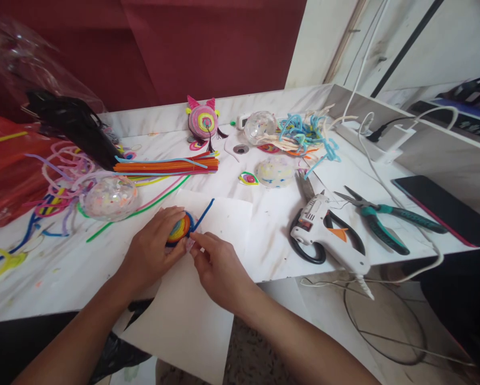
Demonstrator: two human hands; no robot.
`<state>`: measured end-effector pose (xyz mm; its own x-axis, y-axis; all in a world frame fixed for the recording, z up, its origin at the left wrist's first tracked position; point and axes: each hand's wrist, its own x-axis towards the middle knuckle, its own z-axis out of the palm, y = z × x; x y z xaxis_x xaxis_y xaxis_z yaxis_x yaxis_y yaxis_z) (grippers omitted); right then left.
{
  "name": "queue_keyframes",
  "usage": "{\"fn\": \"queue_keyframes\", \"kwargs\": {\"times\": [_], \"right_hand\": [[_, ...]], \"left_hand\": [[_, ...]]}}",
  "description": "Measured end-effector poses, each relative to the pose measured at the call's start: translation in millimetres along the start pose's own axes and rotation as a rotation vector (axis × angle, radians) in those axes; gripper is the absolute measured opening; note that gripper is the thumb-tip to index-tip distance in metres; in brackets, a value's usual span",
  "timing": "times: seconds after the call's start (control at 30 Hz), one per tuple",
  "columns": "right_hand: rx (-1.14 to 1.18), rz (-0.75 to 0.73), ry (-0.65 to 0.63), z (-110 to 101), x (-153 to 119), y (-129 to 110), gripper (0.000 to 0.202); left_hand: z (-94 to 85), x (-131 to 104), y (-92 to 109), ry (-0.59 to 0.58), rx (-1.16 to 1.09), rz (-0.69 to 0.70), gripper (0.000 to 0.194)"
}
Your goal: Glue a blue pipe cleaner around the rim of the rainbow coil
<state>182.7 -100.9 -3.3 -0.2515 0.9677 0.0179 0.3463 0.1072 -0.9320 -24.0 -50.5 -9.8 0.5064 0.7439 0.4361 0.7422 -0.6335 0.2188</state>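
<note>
Over white paper [195, 331], the left hand [155, 247] has its grip wrapped around the coiled piece [179, 230], while the right hand [221, 270] touches its right edge where the blue strand [203, 214] slants away rightward, that hand's grip too hidden to tell.

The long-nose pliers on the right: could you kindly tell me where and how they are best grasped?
I would take the pliers by both green-and-black handles, the right hand coming from the near right: the handles lie spread that way, while the slim jaws point left and away.
</note>
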Motion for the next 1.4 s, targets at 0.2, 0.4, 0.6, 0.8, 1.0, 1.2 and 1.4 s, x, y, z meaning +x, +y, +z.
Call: {"fn": "queue_keyframes", "kwargs": {"times": [0.2, 0.4, 0.6, 0.8, 1.0, 1.2, 1.4], "right_hand": [[0.026, -0.011, -0.017, -11.9, 7.0, 2.4, 0.030], [-0.033, -0.009, -0.096, -26.4, 17.2, 3.2, 0.029], [-0.068, 0.017, -0.115, -33.0, 26.0, -1.0, 0.028], [-0.091, 0.005, -0.115, -36.0, 28.3, -1.8, 0.027], [-0.033, 0.003, -0.068, -30.8, 24.3, 5.0, 0.026], [-0.038, -0.003, -0.030, -24.8, 20.6, 7.9, 0.032], [-0.096, -0.084, -0.002, -22.5, 20.0, 9.9, 0.033]], "left_hand": [[3.3, 1.4, -0.5, 0.008, 0.004, -0.031, 0.043], [3.8, 3.4, 2.1, -0.024, 0.020, -0.080, 0.042], [2.8, 4.6, 5.9, -0.034, 0.020, -0.123, 0.042], [4.6, 5.4, 6.3, -0.027, 0.049, -0.119, 0.042], [6.1, 5.2, 7.0, 0.021, 0.032, -0.055, 0.041], [8.4, 2.8, 7.2, 0.039, 0.051, -0.035, 0.038], [10.6, 1.8, 6.7, 0.050, 0.039, -0.045, 0.040]]}}
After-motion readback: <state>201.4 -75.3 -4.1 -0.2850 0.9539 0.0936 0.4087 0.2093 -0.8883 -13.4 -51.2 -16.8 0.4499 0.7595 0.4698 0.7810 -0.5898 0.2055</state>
